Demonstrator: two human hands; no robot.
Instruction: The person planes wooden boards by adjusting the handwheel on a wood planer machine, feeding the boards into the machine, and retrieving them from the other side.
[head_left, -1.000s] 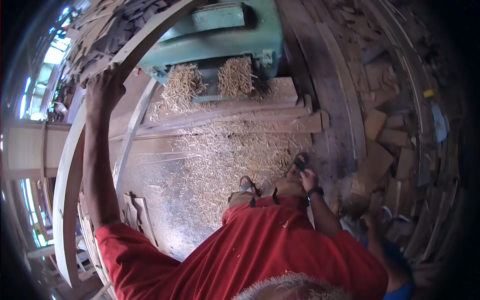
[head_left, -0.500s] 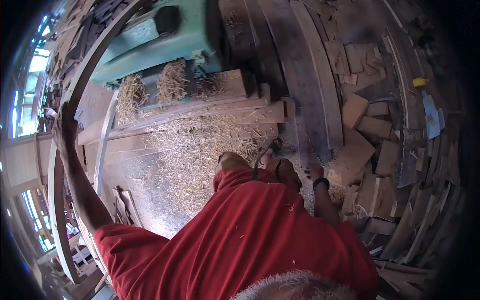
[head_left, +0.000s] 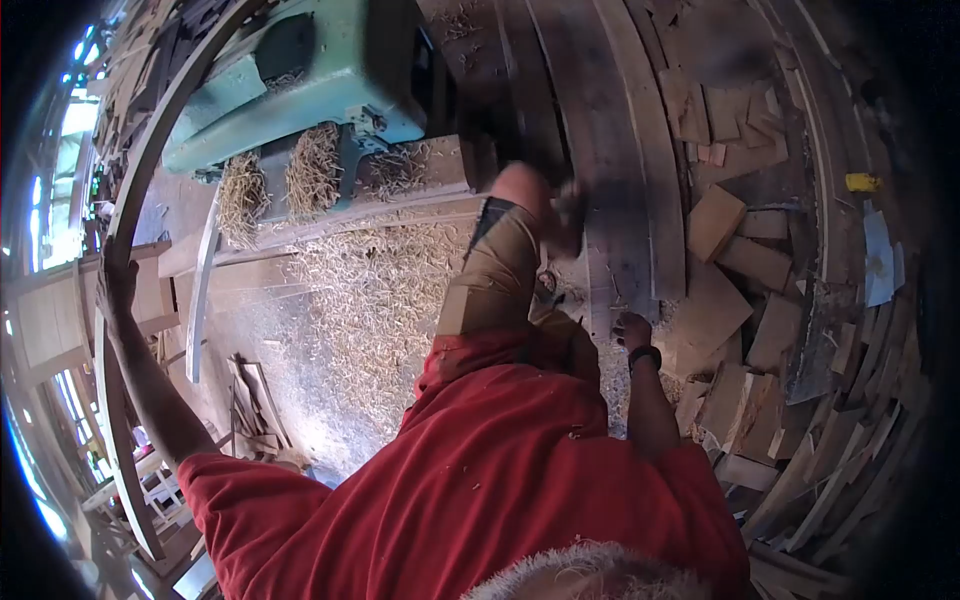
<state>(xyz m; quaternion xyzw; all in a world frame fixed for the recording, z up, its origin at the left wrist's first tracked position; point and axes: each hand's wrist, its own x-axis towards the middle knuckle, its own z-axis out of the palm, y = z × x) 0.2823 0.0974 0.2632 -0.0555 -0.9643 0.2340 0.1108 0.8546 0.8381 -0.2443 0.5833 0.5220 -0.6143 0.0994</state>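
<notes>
A long wooden board [head_left: 160, 140], bowed by the lens, runs down the left side. Around its middle is my left hand [head_left: 118, 282], closed on the wood with the arm stretched out. My right hand [head_left: 632, 330] hangs beside my body with its fingers loosely bent and apart, and nothing shows in it. Closest to that hand are the dark planks [head_left: 625, 230] and a flat piece of wood [head_left: 705, 315]. One leg [head_left: 500, 265] is raised forward over the shavings.
A green machine [head_left: 300, 90] stands ahead, with clumps of wood shavings [head_left: 313, 170] hanging from it. More shavings [head_left: 375, 320] cover the floor. Wood offcuts [head_left: 755, 260] are piled at the right. A narrow pale strip [head_left: 203, 300] leans at the left.
One leg has swung forward and up. My left hand and the long board have shifted slightly within the view. The machine appears a little further left, and my right hand still hangs at my side.
</notes>
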